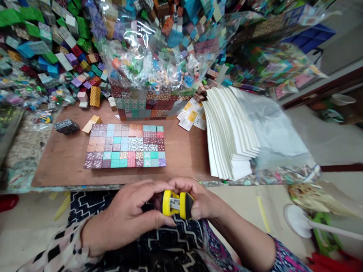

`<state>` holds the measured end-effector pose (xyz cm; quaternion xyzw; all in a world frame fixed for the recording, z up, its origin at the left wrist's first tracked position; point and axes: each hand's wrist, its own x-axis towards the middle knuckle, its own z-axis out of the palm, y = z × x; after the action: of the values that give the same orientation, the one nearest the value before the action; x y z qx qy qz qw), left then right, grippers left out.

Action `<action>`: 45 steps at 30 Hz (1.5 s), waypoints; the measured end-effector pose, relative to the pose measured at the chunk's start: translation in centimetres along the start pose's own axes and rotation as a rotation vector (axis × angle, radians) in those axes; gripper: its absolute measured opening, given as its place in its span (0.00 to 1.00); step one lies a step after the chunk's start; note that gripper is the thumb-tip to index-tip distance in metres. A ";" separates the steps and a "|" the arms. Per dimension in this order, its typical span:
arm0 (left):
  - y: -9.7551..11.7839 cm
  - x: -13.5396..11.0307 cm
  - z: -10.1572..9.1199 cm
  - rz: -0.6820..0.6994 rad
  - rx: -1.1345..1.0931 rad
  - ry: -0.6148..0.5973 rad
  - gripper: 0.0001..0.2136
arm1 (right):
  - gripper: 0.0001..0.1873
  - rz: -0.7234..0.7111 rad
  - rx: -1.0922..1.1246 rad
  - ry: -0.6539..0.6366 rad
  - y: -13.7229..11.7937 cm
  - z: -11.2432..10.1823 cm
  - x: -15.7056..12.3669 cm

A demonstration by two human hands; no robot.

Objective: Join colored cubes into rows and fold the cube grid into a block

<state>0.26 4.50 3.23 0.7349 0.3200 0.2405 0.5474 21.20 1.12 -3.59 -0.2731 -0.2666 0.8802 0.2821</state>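
In front of my lap, just off the table's near edge, a small yellow-and-black tool [174, 204] with a metal piece between its two rounded yellow ends is held in both hands. My left hand [127, 210] closes on its left end, thumb below and fingers above. Around the right end wrap the fingers of my right hand [201, 200]. Its exact kind I cannot make out. Beyond my hands, a flat block of patterned coloured squares [125, 146] lies on the brown board [182, 152].
A fanned stack of white sheets [227, 133] and a clear plastic bag [275, 127] lie to the right. Small printed cards [189, 114] sit near the stack. Behind stand a clear bag of small pieces [153, 64] and heaped coloured blocks [52, 45]. A dark speckled block [66, 126] rests at left.
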 end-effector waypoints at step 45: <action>0.8 2.2 -7.3 -0.074 0.247 0.273 0.21 | 0.35 -0.072 -1.313 0.206 -15.4 4.0 0.8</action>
<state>-3.24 10.69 6.10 0.7446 0.4454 0.2767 0.4131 23.54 11.13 8.64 -0.4618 -0.7281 0.4945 0.1102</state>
